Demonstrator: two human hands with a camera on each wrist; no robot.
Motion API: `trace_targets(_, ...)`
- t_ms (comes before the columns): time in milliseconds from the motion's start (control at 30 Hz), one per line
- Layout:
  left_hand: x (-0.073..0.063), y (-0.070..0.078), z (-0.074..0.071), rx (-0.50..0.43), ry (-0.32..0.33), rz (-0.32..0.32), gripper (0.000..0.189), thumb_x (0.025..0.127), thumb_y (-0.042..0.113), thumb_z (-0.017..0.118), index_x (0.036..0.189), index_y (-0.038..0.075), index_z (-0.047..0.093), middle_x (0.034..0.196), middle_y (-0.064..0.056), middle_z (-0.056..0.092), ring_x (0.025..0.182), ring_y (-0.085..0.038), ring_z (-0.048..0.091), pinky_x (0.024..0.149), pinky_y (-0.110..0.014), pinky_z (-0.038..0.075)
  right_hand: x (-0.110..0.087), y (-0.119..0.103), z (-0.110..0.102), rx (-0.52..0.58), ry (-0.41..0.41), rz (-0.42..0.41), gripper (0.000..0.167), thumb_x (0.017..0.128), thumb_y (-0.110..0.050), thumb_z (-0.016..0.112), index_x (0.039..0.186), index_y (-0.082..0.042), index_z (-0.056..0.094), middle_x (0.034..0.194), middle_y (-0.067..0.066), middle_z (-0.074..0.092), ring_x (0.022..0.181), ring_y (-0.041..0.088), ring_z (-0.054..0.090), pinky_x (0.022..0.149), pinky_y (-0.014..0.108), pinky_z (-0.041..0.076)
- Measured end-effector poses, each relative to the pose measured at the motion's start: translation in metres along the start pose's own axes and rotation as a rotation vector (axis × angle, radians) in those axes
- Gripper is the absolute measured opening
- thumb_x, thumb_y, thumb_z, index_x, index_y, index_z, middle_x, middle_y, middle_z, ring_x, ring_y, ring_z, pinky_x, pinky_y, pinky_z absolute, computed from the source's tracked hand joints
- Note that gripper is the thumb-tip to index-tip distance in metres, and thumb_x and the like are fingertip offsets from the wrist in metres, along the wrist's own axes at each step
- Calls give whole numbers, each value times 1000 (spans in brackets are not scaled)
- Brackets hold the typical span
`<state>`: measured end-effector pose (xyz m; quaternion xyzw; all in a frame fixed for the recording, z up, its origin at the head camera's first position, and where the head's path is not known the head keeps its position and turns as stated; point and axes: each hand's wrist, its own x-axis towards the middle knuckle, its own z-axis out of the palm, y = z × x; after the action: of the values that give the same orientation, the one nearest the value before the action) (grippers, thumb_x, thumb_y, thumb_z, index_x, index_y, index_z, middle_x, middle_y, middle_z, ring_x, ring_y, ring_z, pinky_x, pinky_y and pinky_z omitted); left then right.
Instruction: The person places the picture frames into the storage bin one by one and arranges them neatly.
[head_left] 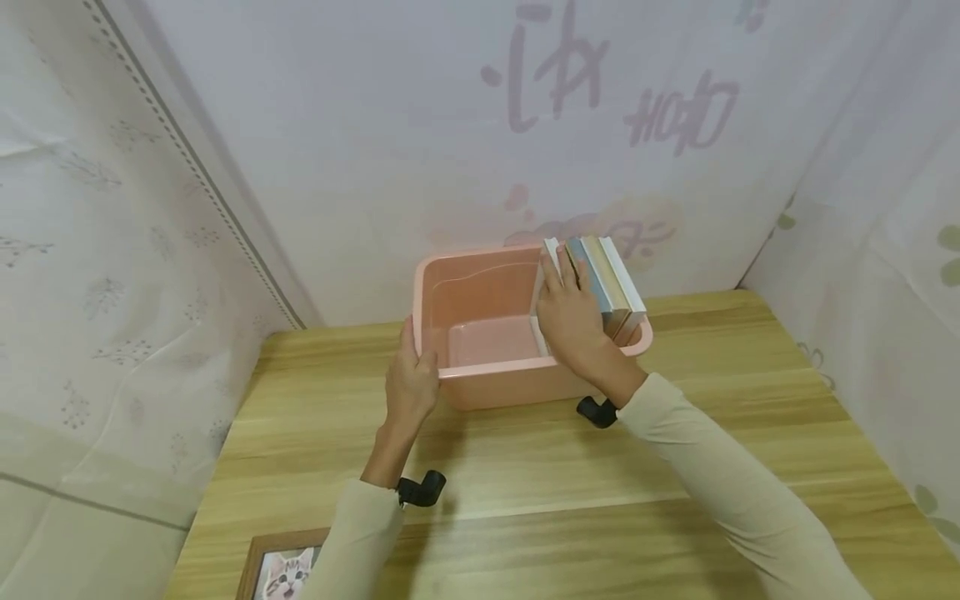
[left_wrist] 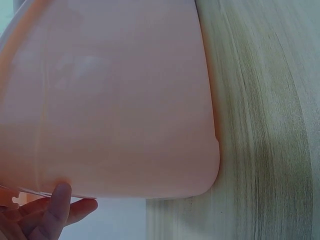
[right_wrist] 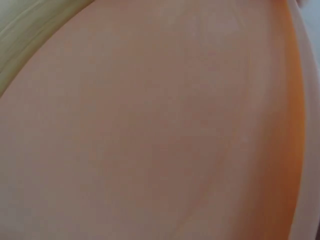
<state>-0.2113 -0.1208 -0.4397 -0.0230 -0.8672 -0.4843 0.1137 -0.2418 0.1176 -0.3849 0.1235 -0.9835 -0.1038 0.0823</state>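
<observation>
A pink plastic bin [head_left: 510, 385] stands near the back edge of the wooden table in the head view. My left hand [head_left: 412, 381] grips its left end, thumb at the front corner; the left wrist view shows the thumb and fingers at the edge of the bin wall [left_wrist: 115, 110]. Several books [head_left: 611, 275] stand upright side by side in the bin's right part, rising above the rim. Across the tops of the leftmost books lies my right hand [head_left: 572, 321], its fingers extended; the thumb is hidden. In the right wrist view only the bin's outer wall [right_wrist: 150, 120] fills the picture.
A framed cat picture [head_left: 285, 571] lies at the table's front left, partly covered by the left sleeve. Printed cloth [head_left: 375, 167] hangs behind the table and along both sides. Black cameras [head_left: 422, 489] sit on both wrists.
</observation>
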Motion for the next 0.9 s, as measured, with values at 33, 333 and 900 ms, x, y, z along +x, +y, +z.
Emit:
trace_targets(33, 0, 0, 0, 4, -1, -4, 59, 98, 22, 41, 155, 9, 30, 122, -24, 64, 92, -35, 65, 78, -54, 54, -1, 2, 0, 3, -12, 0, 39, 101, -9, 53, 136, 6, 55, 164, 21, 11, 151, 43, 4, 120, 61, 12)
trace_targets(333, -3, 0, -6, -28, -6, -50, 60, 98, 19, 42, 156, 15, 29, 110, -19, 65, 71, -29, 61, 55, -37, 49, -14, 16, 0, 209, 142, 51, 54, 100, -32, 55, 146, -5, 45, 157, 30, 23, 145, 53, 18, 117, 64, 21)
trace_targets(900, -18, -1, -21, -114, -131, -108, 65, 106, 51, 9, 158, 15, 24, 137, -21, 55, 111, -37, 62, 82, -49, 56, -72, 68, 36, 661, 264, 139, 82, 98, -50, 54, 155, 0, 24, 160, 30, 11, 120, 57, 50, 88, 64, 50)
